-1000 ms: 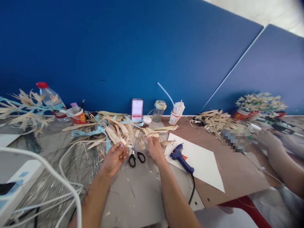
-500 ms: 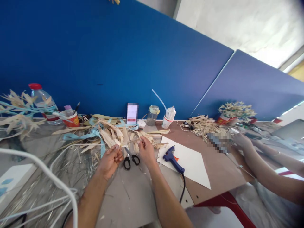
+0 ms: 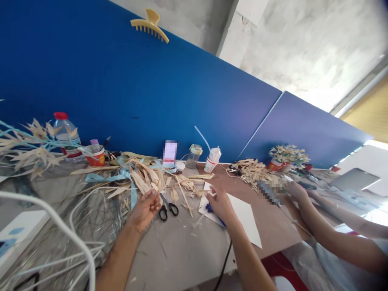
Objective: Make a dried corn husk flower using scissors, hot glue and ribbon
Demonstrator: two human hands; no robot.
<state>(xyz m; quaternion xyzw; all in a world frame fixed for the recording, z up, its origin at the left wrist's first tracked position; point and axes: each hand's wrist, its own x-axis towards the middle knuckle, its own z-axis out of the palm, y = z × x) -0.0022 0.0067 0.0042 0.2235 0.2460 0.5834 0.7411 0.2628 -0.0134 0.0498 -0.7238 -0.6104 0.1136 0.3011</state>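
Note:
My left hand (image 3: 146, 208) is closed in a pinch at the near edge of a pile of dried corn husks (image 3: 144, 178). What lies between its fingertips is hard to tell from the husks behind. Black-handled scissors (image 3: 168, 211) lie just right of that hand, their blades reaching under the husks. My right hand (image 3: 222, 206) is over a blue glue gun (image 3: 209, 208), fingers apart and slightly bent, covering most of it. The gun rests on a white sheet (image 3: 247, 218), and its black cord runs toward the table's front edge.
White cables (image 3: 87, 250) and thin wires cover the left side near a power strip (image 3: 21, 232). Along the blue partition stand a bottle (image 3: 68, 137), paper cups (image 3: 96, 157), a phone (image 3: 170, 153) and a jar (image 3: 194, 156). A co-worker's arms (image 3: 327, 226) reach in at right.
My right hand has moved right, from the husks to the glue gun. A narrow husk strip now lies right of the scissors. My left hand stays by the pile; the view has tilted up.

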